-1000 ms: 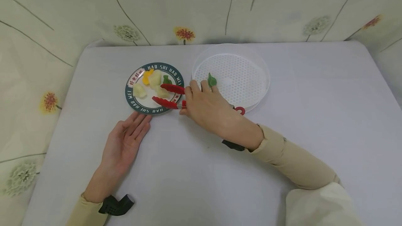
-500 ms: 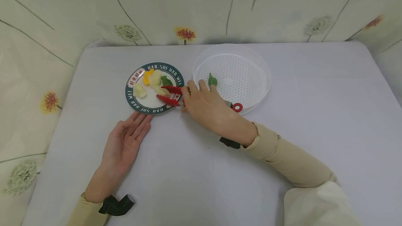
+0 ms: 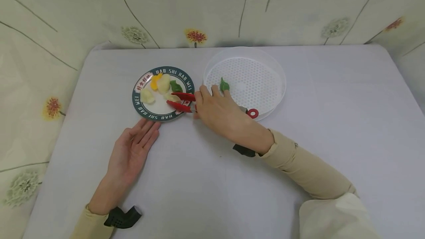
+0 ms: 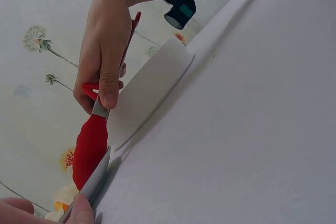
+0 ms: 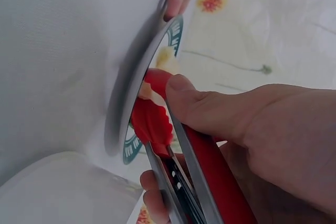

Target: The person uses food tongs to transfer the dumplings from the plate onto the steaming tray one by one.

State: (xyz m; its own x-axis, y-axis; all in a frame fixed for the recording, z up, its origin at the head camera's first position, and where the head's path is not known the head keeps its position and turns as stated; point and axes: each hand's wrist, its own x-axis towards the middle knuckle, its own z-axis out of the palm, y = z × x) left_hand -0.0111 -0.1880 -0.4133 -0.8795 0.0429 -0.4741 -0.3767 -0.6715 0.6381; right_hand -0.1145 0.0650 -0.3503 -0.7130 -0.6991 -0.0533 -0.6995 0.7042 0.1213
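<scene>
In the head view my right hand (image 3: 220, 111) grips red-tipped tongs (image 3: 179, 107), reaching in from the right over a green-rimmed plate (image 3: 161, 117). The tong tips stand a little apart beside a pale piece (image 3: 170, 97); contact with it is hard to tell. Also on the plate are more pale pieces (image 3: 147, 96), a yellow piece (image 3: 154, 82) and a green piece (image 3: 175, 86). My left hand (image 3: 127, 158) lies palm up, its straight fingers touching the plate's near rim. In the right wrist view my thumb (image 5: 202, 106) presses one red arm of the tongs (image 5: 152, 121).
Right of the plate stands a round white perforated basket (image 3: 262, 84), partly behind my right hand. A green leaf-shaped piece (image 3: 224, 84) lies in it. Both rest on a white-covered table (image 3: 212, 187), with a flower-patterned cloth (image 3: 299, 6) beyond its far edge.
Over the last second the tong tips have shifted slightly right and come closer together, and the tongs' ring end has moved slightly. My left hand has kept its place at the plate.
</scene>
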